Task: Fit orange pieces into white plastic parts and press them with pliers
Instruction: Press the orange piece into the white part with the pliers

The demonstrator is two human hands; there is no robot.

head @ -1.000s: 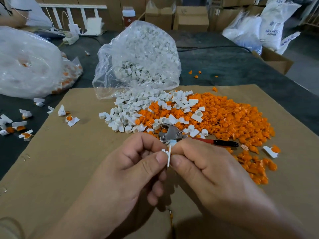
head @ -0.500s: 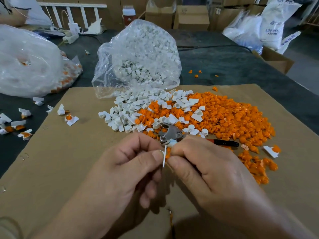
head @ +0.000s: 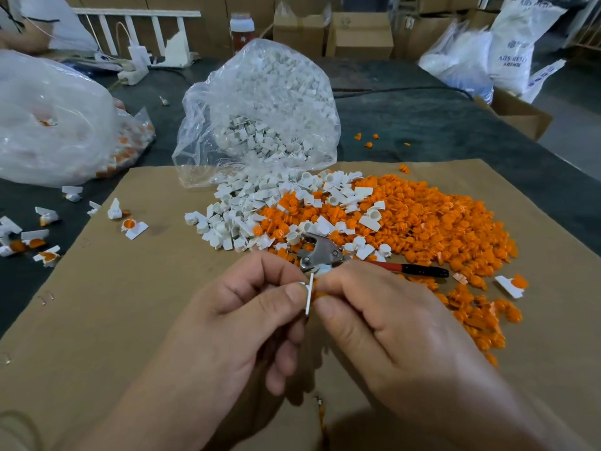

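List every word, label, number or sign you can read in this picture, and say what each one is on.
"ABS RES": on the white sack at the far right. The end of that line, the line under it and the logo above it are too blurred to read.
Label on the bottle at the back: too blurred to read.
Some orange pieces bear a small white swirl mark, with no letters.
Nothing else is readable.

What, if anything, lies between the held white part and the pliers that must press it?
Nothing visible. The white part, pinched between left hand and right hand, sits just in front of the pliers, which lie free on the cardboard.
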